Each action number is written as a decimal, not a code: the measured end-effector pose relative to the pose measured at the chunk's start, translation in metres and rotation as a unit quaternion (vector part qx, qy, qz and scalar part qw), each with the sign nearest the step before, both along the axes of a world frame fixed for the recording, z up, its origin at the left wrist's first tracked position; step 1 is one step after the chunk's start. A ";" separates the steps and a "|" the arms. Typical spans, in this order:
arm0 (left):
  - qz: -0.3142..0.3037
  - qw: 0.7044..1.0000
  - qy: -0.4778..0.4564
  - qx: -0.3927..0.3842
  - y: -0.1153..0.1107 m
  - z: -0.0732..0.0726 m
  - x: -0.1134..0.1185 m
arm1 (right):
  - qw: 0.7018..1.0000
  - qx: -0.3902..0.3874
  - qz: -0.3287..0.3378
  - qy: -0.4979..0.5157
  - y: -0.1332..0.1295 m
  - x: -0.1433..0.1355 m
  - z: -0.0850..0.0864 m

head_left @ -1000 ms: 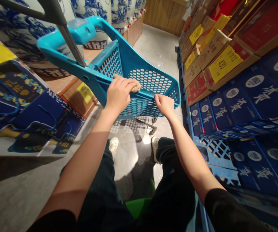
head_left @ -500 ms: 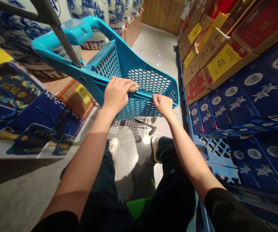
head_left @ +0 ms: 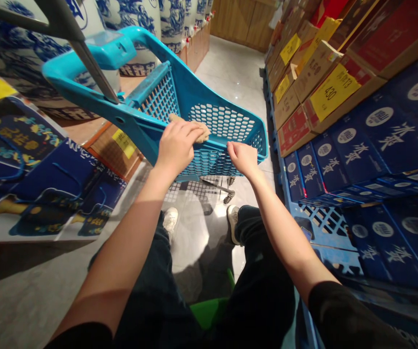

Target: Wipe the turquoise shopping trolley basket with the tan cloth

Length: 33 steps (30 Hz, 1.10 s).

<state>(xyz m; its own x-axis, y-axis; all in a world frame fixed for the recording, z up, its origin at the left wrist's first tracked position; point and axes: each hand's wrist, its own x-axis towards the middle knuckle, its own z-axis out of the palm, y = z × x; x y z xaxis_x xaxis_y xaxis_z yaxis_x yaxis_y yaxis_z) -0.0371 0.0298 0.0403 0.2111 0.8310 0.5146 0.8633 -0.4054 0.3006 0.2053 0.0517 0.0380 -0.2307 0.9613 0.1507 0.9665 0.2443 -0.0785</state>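
A blue plastic shopping cart point(head_left: 209, 94) with perforated sides stands in front of me, its handle end to the left. My left hand point(head_left: 178, 145) is closed over a beige cloth point(head_left: 203, 133) and presses it on the cart's near top rim. Part of the cloth shows past the fingers; the rest is under the palm. My right hand point(head_left: 243, 157) grips the same rim farther right, with the thumb on top and the other fingers curled out of sight. A grey metal pole point(head_left: 92, 63) rises at the cart's handle end.
Stacked blue boxes point(head_left: 350, 150) and cartons with yellow price signs point(head_left: 334, 92) line the right side on a blue pallet point(head_left: 325, 247). Large blue-and-white jars point(head_left: 132, 19) and printed gift boxes point(head_left: 41, 194) stand left. Something green point(head_left: 209, 312) is between my legs.
My left hand and the cloth have shifted very slightly along the rim, and more cloth shows behind the fingers. My right hand keeps its hold; the view has moved a little.
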 end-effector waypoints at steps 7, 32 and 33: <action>0.100 0.991 -0.049 0.075 -0.001 0.007 -0.035 | 1.000 -0.003 0.002 0.002 0.000 -0.001 0.001; 0.008 0.999 -0.042 0.034 -0.005 -0.002 -0.010 | 1.000 -0.004 0.006 -0.001 -0.003 -0.001 0.004; 0.031 0.998 -0.045 0.038 -0.005 0.000 -0.016 | 1.000 -0.003 0.006 0.001 -0.003 -0.001 0.003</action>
